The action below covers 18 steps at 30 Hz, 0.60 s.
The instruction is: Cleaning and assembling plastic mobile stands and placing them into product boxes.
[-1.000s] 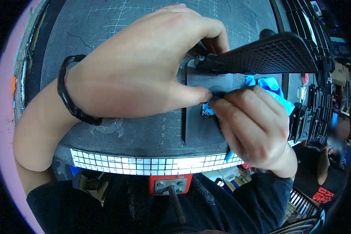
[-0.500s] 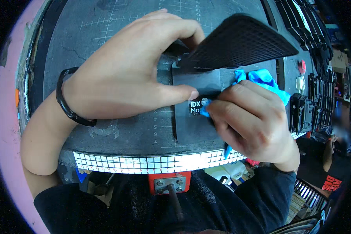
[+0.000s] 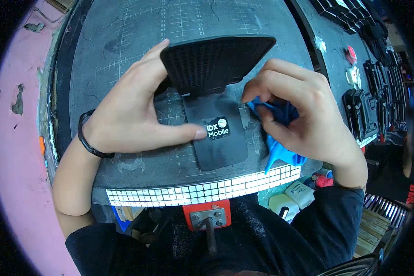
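A black folding stand (image 3: pixel 223 154) lies on a dark, scratched work board. Its perforated panel (image 3: pixel 211 64) stands raised at the far end of a flat base with a white printed logo (image 3: pixel 216 128). My left hand (image 3: pixel 129 115) holds it from the left, the thumb reaching over the base at the logo's edge. The fingers pass behind the panel, mostly hidden. Just right of the base, my right hand (image 3: pixel 308 103) is closed around a crumpled blue cloth (image 3: pixel 280 154), whose loose end hangs below the fingers. A black band (image 3: pixel 88 138) circles my left wrist.
A white gridded strip (image 3: pixel 204 189) runs along the board's near edge, above a red bracket (image 3: pixel 210 215). More black stands (image 3: pixel 361 115) line the right side. White bottles (image 3: pixel 300 194) stand below the board, and a pink wall (image 3: pixel 23 161) rises at left.
My right hand has drawn the cloth off the logo and away to the right. The logo now shows almost whole. The raised panel appears further left and at a different angle.
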Motion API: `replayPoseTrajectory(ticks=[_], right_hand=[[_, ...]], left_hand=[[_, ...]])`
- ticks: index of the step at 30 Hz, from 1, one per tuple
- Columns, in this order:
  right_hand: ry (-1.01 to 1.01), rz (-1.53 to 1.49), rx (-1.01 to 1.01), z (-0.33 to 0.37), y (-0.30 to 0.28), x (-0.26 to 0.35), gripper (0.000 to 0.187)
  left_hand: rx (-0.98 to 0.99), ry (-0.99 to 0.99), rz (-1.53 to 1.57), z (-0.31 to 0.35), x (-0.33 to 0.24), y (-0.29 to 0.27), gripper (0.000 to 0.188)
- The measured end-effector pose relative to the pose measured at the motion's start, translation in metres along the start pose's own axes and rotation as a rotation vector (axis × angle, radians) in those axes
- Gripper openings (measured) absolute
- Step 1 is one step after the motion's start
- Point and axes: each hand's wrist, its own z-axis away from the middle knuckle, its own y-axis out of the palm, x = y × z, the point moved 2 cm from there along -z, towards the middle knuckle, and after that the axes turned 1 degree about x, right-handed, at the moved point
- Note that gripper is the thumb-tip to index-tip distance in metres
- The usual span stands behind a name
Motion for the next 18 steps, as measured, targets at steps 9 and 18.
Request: replayPoseTrajectory(ticks=[9, 18], right_hand=[[-0.305, -0.034, 0.226, -0.005, 0.009, 0.001, 0.020], [-0.188, -0.107, 0.108, -0.005, 0.028, 0.012, 0.026]], left_hand=[[0.083, 0.053, -0.149, 0.004, -0.004, -0.004, 0.115], [0.077, 0.042, -0.061, 0.005, 0.002, -0.003, 0.119]])
